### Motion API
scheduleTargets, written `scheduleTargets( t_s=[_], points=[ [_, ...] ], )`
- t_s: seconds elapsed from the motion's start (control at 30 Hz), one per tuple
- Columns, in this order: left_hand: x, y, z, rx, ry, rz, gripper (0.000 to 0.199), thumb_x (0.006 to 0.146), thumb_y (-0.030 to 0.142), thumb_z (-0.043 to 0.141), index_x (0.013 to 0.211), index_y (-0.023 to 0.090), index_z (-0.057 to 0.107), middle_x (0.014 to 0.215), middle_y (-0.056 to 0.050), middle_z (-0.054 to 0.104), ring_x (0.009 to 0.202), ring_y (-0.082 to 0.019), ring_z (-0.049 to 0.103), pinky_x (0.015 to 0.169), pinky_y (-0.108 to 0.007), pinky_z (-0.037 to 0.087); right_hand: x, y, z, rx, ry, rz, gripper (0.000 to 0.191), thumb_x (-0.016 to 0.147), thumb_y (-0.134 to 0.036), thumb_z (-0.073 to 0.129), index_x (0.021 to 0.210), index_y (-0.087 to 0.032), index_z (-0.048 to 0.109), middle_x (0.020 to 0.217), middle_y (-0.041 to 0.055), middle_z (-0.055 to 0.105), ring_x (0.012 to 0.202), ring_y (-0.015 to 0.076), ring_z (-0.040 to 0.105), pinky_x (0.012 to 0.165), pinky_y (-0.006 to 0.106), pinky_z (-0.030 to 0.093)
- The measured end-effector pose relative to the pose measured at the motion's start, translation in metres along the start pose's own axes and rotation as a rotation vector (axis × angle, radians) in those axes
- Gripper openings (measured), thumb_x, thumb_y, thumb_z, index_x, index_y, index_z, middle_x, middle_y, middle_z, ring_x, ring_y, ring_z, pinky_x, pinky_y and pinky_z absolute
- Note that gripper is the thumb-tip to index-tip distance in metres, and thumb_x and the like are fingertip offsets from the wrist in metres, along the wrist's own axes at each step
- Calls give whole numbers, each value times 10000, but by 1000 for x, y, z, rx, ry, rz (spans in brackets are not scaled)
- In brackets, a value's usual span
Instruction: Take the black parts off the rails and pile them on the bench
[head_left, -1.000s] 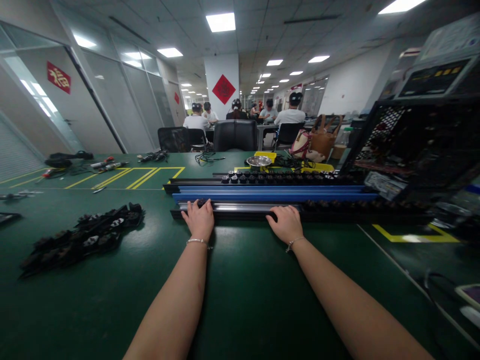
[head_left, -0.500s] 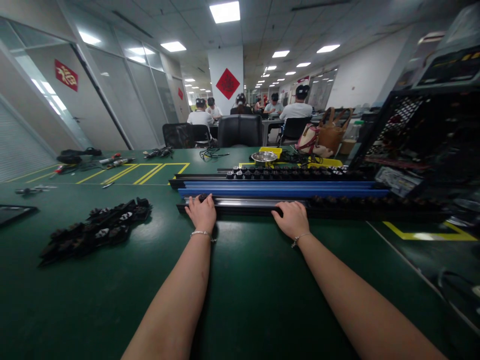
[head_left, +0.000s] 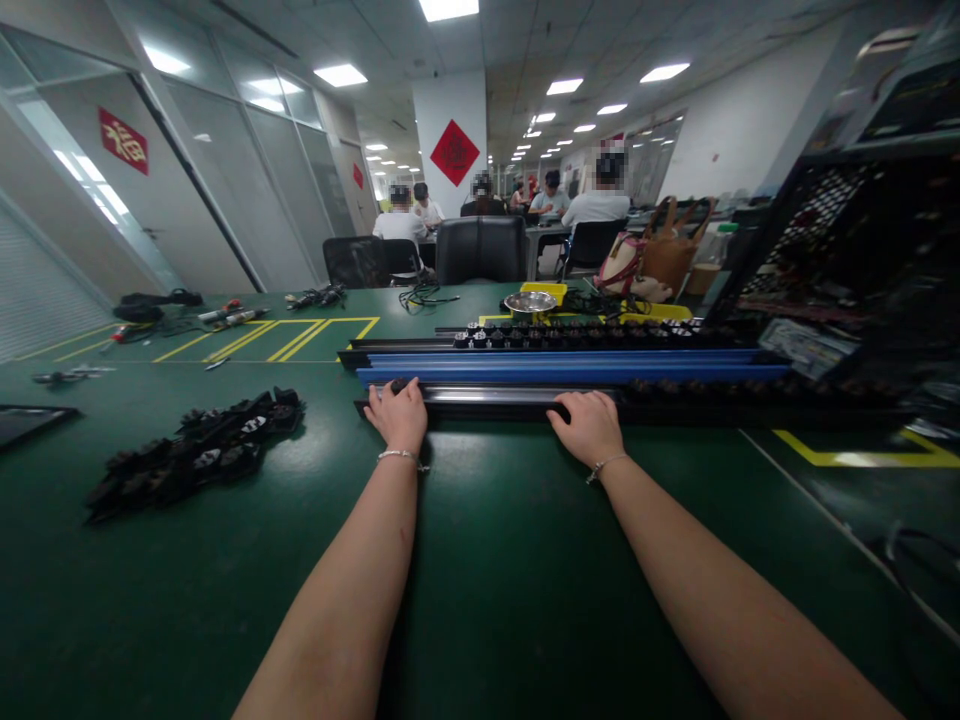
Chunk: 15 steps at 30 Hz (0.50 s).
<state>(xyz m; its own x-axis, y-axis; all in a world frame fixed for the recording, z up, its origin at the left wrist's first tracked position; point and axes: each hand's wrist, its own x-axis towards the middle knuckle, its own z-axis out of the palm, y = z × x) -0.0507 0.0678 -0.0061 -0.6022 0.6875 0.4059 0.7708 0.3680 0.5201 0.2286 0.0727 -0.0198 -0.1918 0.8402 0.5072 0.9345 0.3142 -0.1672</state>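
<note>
A long black rail (head_left: 487, 409) with a shiny metal channel lies crosswise in front of me. Near its left end my left hand (head_left: 399, 412) is closed on a small black part (head_left: 399, 385) at the channel; the fingertips partly hide that part. Further right, my right hand (head_left: 589, 428) grips the same rail, fingers curled over its top and thumb at its front. Several dark wheel-like parts (head_left: 705, 390) fill the rail's right portion. Directly behind it lies a blue rail (head_left: 570, 372). Another black rail carries a row of black wheel-like parts (head_left: 525, 337).
A pile of black parts (head_left: 199, 450) lies on the green table (head_left: 480, 590) at left. Behind the rails are a round metal dish (head_left: 530, 301), a yellow tray (head_left: 544, 290) and cables (head_left: 424, 297). A dark rack (head_left: 817, 250) stands at right. People sit further back.
The view has shifted slightly. My left hand and the small black part sit a little further left along the rail. My right hand keeps its grip on the rail.
</note>
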Motion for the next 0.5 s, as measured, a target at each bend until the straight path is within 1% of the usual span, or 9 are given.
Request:
scheduleTargets(
  t_s=[0.3,0.5],
  points=[
    [1,1,-3,9,-24,-13,401,904,428,347,1049,302,700,1316,-47,543,1343,-316,274,1066,-573,254,0,0,-1,8,9,-3,224,826,-348,478,906,-212,637,932,45,680,897,212,543,929,389,283],
    [7,-6,-3,30,-36,-14,411,902,435,339,1064,312,695,1322,-34,538,1341,-345,258,1077,-571,228,0,0,0,14,15,-3,227,827,-347,472,905,-217,640,919,43,681,895,213,546,938,390,278]
  ],
)
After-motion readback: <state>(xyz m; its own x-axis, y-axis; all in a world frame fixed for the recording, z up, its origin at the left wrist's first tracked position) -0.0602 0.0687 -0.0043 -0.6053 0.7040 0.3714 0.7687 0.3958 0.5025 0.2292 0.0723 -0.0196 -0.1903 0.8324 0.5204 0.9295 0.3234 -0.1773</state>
